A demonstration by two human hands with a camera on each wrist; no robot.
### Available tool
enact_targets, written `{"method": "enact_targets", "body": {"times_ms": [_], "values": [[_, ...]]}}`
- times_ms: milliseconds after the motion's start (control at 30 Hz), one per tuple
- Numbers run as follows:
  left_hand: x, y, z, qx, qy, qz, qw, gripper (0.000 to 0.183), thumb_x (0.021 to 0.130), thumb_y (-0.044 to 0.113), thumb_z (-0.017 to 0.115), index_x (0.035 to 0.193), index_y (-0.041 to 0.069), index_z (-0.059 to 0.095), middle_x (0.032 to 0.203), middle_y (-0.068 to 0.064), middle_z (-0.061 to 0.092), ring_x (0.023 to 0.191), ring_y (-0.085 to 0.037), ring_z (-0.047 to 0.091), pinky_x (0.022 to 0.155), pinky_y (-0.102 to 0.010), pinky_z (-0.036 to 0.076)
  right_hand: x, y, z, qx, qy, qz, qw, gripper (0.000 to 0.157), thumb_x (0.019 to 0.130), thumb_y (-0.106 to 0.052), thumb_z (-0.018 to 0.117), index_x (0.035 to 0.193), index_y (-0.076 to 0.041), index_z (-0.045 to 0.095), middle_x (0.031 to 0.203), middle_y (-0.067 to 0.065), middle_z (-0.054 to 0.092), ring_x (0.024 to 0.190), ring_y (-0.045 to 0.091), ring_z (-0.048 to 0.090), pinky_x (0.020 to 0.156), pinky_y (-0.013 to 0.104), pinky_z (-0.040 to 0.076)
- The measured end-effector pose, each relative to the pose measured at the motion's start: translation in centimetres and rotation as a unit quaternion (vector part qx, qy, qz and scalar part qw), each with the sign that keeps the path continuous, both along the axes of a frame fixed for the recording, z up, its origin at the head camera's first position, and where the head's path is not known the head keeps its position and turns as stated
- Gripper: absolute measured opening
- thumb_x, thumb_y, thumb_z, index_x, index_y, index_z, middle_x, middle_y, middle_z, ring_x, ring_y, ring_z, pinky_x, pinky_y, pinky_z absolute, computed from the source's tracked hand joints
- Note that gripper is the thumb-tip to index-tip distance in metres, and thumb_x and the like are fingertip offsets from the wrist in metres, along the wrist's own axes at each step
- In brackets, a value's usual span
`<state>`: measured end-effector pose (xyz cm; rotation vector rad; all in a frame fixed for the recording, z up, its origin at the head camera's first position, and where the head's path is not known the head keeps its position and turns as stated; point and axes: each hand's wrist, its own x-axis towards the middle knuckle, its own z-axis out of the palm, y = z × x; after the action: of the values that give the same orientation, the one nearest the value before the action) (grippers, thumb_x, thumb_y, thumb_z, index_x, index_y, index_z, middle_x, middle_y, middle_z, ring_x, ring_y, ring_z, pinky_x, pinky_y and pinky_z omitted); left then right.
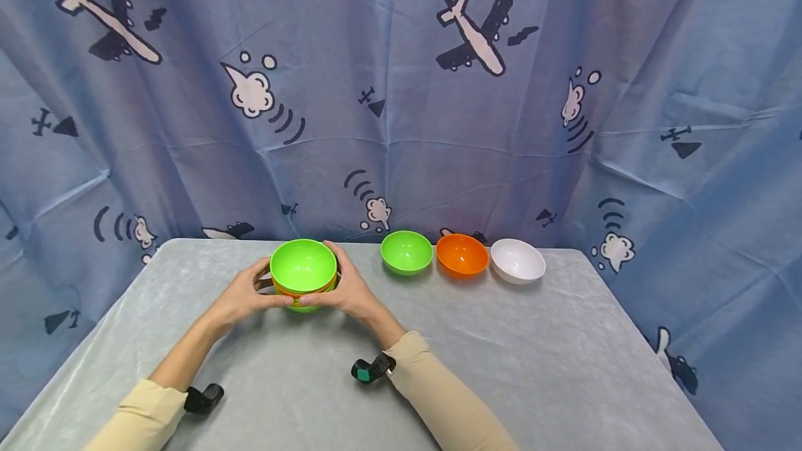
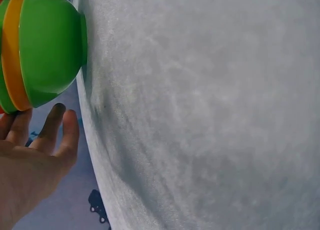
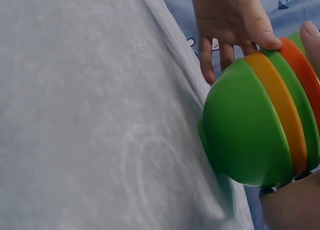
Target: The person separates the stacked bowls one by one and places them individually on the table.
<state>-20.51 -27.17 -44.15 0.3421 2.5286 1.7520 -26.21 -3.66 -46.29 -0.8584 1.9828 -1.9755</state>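
Note:
A stack of nested bowls (image 1: 303, 266) stands upright at the left of the table, a green bowl on top. Below its rim, orange and green rims alternate, with a yellow-orange bowl (image 2: 14, 54) just above the bottom green bowl (image 3: 245, 130). My left hand (image 1: 246, 294) holds the stack from the left, thumb in front and fingers round the side. From the right, my right hand (image 1: 352, 289) grips it the same way, its thumb along the front. In the left wrist view two left fingers (image 2: 69, 132) stand apart from the bowls. Whether the base touches the cloth is hard to tell.
A row of single bowls stands along the back edge: green (image 1: 406, 253), orange (image 1: 461, 256) and white (image 1: 518, 261). A grey-white cloth covers the table (image 1: 476, 353). Behind it hangs a blue curtain (image 1: 351, 89) with printed planes.

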Motion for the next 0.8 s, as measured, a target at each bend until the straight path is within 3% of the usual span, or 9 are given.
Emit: {"method": "enact_targets", "body": {"times_ms": [167,467,800], "values": [[-0.07,0.02,-0.11,-0.002,-0.004,0.003,1.0,0.082,0.086,0.013,0.084,0.153,0.002,0.037,0.148,-0.023,0.044,0.131,-0.049,0.046,0.105,-0.064,0.038,0.02,-0.27,-0.25,-0.005,-0.009,-0.013,1.0,0.102,0.076,-0.008,0.09,0.158,-0.02,0.03,0.143,-0.003,0.047,0.126,0.017,0.05,0.101,0.037,0.045],[0.05,0.03,-0.03,0.001,-0.007,0.001,1.0,0.082,0.087,0.014,0.084,0.154,0.003,0.037,0.149,-0.023,0.044,0.131,-0.049,0.045,0.106,-0.065,0.036,0.16,-0.54,-0.16,-0.007,-0.011,-0.031,0.999,0.1,0.075,-0.006,0.091,0.157,-0.012,0.033,0.14,-0.004,0.05,0.123,0.016,0.052,0.099,0.036,0.047],[-0.1,0.05,0.3,-0.004,-0.008,0.002,1.0,0.084,0.086,0.016,0.085,0.154,0.004,0.037,0.149,-0.022,0.044,0.131,-0.049,0.046,0.106,-0.065,0.036,0.09,-0.54,0.06,-0.011,-0.018,-0.032,0.999,0.095,0.076,-0.004,0.089,0.155,-0.015,0.036,0.14,-0.002,0.049,0.124,0.018,0.052,0.1,0.038,0.047]]}}
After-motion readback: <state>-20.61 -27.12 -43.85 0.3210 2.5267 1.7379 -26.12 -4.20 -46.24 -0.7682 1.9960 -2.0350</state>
